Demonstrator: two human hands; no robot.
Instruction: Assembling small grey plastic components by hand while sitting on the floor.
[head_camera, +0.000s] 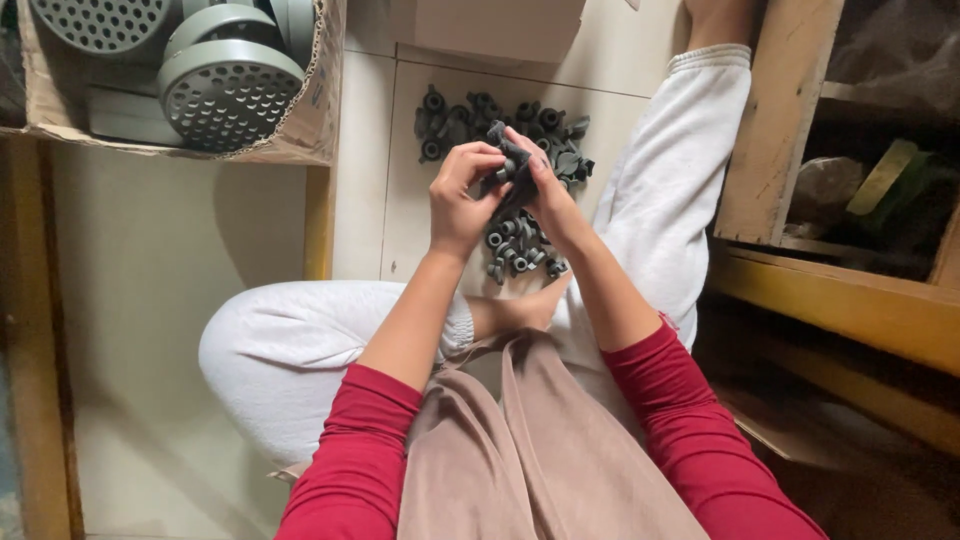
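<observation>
Hands are working together above the floor (370, 200): left hand (460, 200) and right hand (548, 195) are both pinching 1 dark rubber part (512, 170), lifted over the parts pile (505, 120) for close handling.

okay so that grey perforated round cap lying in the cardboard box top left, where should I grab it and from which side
Judging by its shape, grip the cap across its smooth outer rim, coming from above through the open top of the box. Its perforated face points up and toward the camera, so the round rim gives fingers two opposite sides. The holes look too small to hook. Other caps crowd its upper side, so the lower right edge seems freest.
</observation>
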